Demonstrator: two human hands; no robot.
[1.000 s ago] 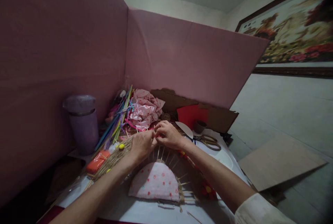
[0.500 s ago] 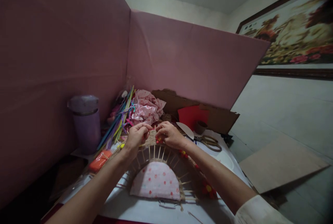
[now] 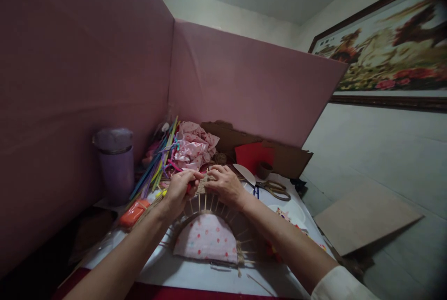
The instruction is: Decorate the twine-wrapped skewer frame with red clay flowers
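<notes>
A half-round woven piece (image 3: 206, 239) lies on the white table (image 3: 195, 279), with a pink dotted fabric centre and thin wooden spokes fanning out to a twine rim. My left hand (image 3: 178, 190) pinches the rim's top from the left, fingers closed. Facing it, my right hand (image 3: 225, 184) presses closed fingers on the same woven band (image 3: 201, 183). The fingertips nearly meet over the spokes.
A purple lidded tumbler (image 3: 115, 165) stands at the left. Coloured sticks (image 3: 157, 163), crumpled pink fabric (image 3: 193, 146), an orange pack (image 3: 134, 212), scissors (image 3: 275, 189), red paper (image 3: 253, 156) and cardboard (image 3: 289, 160) crowd the back. Pink screens (image 3: 244, 76) wall the table.
My left hand rose from low on the left rim to the top of the arc, meeting my right hand. The view shifted slightly to the right.
</notes>
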